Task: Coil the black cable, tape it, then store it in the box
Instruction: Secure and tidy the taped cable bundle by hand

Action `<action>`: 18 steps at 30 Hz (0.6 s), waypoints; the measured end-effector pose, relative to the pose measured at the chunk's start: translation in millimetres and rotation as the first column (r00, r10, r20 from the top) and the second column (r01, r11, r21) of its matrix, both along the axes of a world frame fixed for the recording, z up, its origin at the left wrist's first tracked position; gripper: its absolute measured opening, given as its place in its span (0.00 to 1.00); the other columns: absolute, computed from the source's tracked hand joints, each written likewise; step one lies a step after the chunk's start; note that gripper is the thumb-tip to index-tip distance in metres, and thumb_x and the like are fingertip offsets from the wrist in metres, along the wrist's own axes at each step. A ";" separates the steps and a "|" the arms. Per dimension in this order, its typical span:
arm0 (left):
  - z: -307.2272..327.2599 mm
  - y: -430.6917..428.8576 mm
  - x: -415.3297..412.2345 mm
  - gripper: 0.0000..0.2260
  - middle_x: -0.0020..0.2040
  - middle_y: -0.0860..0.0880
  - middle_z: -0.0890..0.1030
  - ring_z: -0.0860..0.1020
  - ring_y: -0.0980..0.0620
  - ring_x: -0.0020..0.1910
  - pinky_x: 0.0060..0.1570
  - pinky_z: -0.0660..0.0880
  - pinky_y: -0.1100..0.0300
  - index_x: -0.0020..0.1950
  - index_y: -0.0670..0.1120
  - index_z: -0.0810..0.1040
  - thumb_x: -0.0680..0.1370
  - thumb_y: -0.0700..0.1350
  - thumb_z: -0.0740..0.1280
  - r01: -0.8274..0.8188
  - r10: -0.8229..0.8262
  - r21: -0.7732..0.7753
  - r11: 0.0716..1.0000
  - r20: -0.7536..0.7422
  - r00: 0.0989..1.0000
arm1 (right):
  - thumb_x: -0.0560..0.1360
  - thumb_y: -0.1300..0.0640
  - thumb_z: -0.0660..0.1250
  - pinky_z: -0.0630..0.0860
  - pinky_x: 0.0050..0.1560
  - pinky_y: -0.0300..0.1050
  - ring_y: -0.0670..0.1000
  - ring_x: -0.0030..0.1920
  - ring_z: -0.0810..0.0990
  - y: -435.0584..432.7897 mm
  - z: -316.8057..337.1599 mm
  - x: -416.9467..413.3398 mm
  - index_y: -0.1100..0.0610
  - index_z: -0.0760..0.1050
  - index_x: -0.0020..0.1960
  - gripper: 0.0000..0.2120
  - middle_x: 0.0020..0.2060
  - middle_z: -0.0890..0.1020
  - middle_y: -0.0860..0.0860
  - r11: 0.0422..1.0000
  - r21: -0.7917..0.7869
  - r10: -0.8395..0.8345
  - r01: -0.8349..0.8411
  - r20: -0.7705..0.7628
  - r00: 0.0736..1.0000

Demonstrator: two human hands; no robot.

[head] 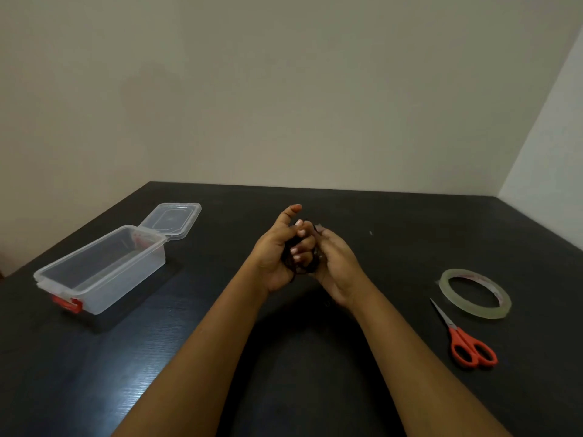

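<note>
Coiled black cable (303, 269) sits bunched between both hands above the table (394, 222): left hand (277, 253) curls around it, right hand (337, 263) presses in beside. Box (104, 272) lies open far left; tape (475, 293) and scissors (467, 339) right. Tape's printing is unreadable.

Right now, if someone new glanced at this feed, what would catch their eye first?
Both hands, left hand and right hand, meet mid-table around a bundle of black cable. The red-handled scissors and clear tape roll lie at the right. The clear plastic box with red latches sits open at the left, its lid beside it.
</note>
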State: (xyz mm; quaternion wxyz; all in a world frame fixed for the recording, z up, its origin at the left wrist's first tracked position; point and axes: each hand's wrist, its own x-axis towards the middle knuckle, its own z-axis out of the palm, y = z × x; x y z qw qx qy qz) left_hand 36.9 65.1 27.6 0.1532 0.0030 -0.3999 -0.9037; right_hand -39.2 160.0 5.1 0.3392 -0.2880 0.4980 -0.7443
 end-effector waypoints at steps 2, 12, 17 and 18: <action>-2.1 -7.6 0.9 0.07 0.32 0.50 0.68 0.64 0.57 0.23 0.24 0.63 0.66 0.54 0.47 0.68 0.80 0.39 0.53 -0.020 0.020 -0.015 1.000 0.003 1.000 | 0.81 0.62 0.57 0.81 0.47 0.45 0.51 0.46 0.82 -0.5 0.1 -1.9 0.62 0.72 0.62 0.12 0.51 0.81 0.57 0.999 0.021 -0.047 0.048 -0.041 0.998; -8.2 -8.6 -1.0 0.09 0.49 0.44 0.79 0.80 0.51 0.41 0.42 0.80 0.57 0.57 0.45 0.72 0.81 0.35 0.56 0.027 0.071 -0.408 0.912 0.223 0.972 | 0.78 0.64 0.61 0.80 0.45 0.42 0.51 0.51 0.81 2.0 -4.6 -13.5 0.56 0.74 0.61 0.13 0.52 0.80 0.54 0.930 0.177 -0.270 0.321 -0.258 0.928; -8.3 -6.5 -2.4 0.10 0.52 0.43 0.77 0.78 0.51 0.41 0.39 0.79 0.58 0.55 0.46 0.71 0.81 0.35 0.54 -0.016 0.109 -0.383 0.924 0.221 0.969 | 0.78 0.66 0.58 0.80 0.47 0.45 0.51 0.51 0.80 1.4 -3.9 -11.4 0.56 0.74 0.60 0.14 0.53 0.80 0.55 0.934 0.177 -0.261 0.310 -0.252 0.932; -7.7 -6.0 -2.3 0.10 0.51 0.44 0.77 0.78 0.52 0.41 0.38 0.78 0.59 0.55 0.46 0.71 0.81 0.35 0.54 -0.019 0.108 -0.373 0.928 0.218 0.970 | 0.78 0.66 0.59 0.80 0.50 0.47 0.53 0.53 0.80 0.9 -4.3 -11.8 0.56 0.74 0.59 0.13 0.53 0.80 0.56 0.934 0.170 -0.270 0.315 -0.244 0.932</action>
